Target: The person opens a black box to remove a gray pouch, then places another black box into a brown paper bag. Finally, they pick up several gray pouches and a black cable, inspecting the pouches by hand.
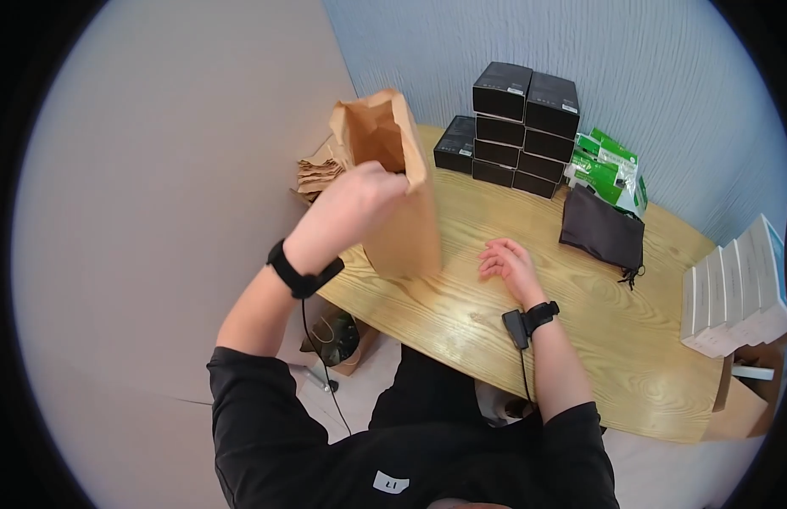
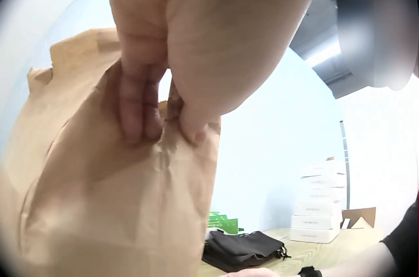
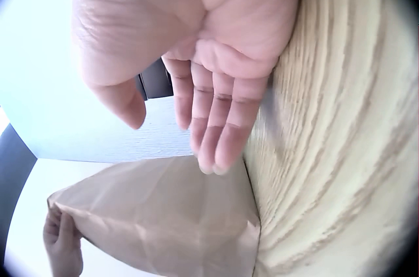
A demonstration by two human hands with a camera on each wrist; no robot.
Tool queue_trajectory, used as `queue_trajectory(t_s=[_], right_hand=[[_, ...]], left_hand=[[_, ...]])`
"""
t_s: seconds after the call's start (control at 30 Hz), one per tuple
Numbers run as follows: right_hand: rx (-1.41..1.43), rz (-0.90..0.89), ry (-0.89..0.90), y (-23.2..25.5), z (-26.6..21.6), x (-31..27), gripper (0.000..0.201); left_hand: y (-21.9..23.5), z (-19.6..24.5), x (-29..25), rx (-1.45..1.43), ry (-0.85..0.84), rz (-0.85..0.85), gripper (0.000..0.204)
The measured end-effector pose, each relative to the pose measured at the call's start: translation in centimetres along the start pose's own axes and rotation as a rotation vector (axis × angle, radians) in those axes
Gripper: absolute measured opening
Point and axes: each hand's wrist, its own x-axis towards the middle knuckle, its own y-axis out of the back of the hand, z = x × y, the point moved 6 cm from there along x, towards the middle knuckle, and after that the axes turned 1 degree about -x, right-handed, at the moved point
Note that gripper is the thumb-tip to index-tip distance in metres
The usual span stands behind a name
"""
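At far left, a plain pale wall (image 1: pixel 173 170) meets a ribbed, light blue wall (image 1: pixel 665 85) in a corner. Crinkled brown paper (image 1: pixel 319 176) lies behind the left arm. Below, an open bag with dark contents (image 1: pixel 334 339) stands on the pale floor (image 1: pixel 376 386). The brown paper bag (image 1: pixel 406 233) stands upright, mouth open, near the left end of the wood-grained table (image 1: pixel 453 314); the left hand (image 1: pixel 347 208) pinches its rim between thumb and fingers. Behind it, near the blue wall, is a stack of black boxes (image 1: pixel 529 127), with a lone black box (image 1: pixel 455 144) at its left. In front of the stack, the right hand (image 1: pixel 508 267) lies at the tabletop, palm turned toward the bag, fingers loosely extended, holding nothing. Further right, green-and-white packets (image 1: pixel 610 170) lie behind a dark drawstring pouch (image 1: pixel 603 229). At the right end stands a row of white boxes (image 1: pixel 733 288), with cardboard (image 1: pixel 737 411) below the table's edge.
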Motion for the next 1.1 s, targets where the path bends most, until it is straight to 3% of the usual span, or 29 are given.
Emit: queue_trajectory(t_s=[0.07,0.13,0.2,0.3,0.4,0.43,0.5,0.53,0.6,0.63,0.67,0.7,0.73,0.77,0.83,0.9,0.93,1.0,1.03,1.1], right_hand=[[0.205,0.056,-0.016,0.6,-0.2,0.0,0.022],[0.067,0.111,0.026,0.9,-2.1,-0.6,0.02],[-0.073,0.155,0.065,0.4,-5.4,-1.3,0.017],[-0.377,0.082,0.555,-3.5,-15.2,-4.1,0.011],[-0.649,-0.005,0.835,-10.3,-22.9,-6.2,0.011],[-0.661,-0.015,0.823,-12.2,-24.5,-6.0,0.011],[-0.984,-0.324,0.693,-17.2,-24.9,-4.7,0.018],[-0.988,-0.328,0.687,-18.6,-24.9,-3.9,0.018],[-1.45,-0.516,0.168,-20.4,-21.1,-1.9,0.025],[-1.453,-0.513,0.162,-20.7,-20.4,-1.0,0.025],[-1.656,-0.555,0.034,-20.0,-18.2,0.1,0.033],[-1.853,-0.594,-0.101,-19.5,-16.5,0.7,0.041],[-1.851,-0.589,-0.108,-19.5,-15.9,1.0,0.041],[-1.942,-0.597,-0.166,-19.3,-15.3,1.1,0.047],[-2.035,-0.614,-0.328,-18.6,-13.8,1.7,0.058],[-2.02,-0.552,-0.382,-18.2,-12.4,2.6,0.054],[-1.997,-0.496,-0.422,-17.6,-11.5,3.1,0.05],[-1.973,-0.514,-0.5,-15.5,-8.6,5.0,0.05],[-1.986,-0.592,-0.456,-14.7,-7.2,5.7,0.048],[-1.991,-0.682,-0.314,-14.5,-7.0,5.4,0.042]], left_hand=[[0.6,2.1,-1.0,0.0,-0.001,-0.069,0.008],[1.2,3.9,-1.9,-0.012,-0.023,-0.064,0.009],[1.2,5.6,-2.9,0.019,-0.028,-0.174,0.013],[1.9,7.8,-4.0,-0.06,-0.077,-0.17,0.014],[2.5,8.8,-4.9,-0.165,-0.102,-0.175,0.014],[2.5,9.1,-5.1,-0.255,-0.093,-0.211,0.015],[2.3,9.6,-5.5,-0.348,-0.081,-0.239,0.018],[2.2,9.7,-5.6,-0.368,-0.075,-0.201,0.02],[2.3,10.2,-5.9,-0.393,-0.073,-0.163,0.022],[3.4,10.1,-6.0,-0.38,-0.059,0.031,0.023],[4.4,10.0,-6.4,-0.365,-0.042,0.227,0.025],[4.8,9.0,-7.8,-0.32,-0.098,0.308,0.044],[3.0,7.6,-9.8,-0.327,-0.101,0.305,0.044],[1.4,5.5,-12.9,-0.514,-0.099,0.592,0.055],[-0.2,4.1,-15.6,-0.713,-0.093,0.886,0.067],[-4.0,2.7,-15.0,-0.613,0.466,0.568,0.077],[-5.1,2.2,-15.6,-0.624,0.468,0.571,0.077],[-10.5,1.4,-16.4,-0.531,0.45,0.056,0.079],[-12.5,1.3,-17.2,-0.514,0.443,-0.052,0.079],[-13.9,1.3,-18.0,-0.567,0.466,-0.099,0.074]])
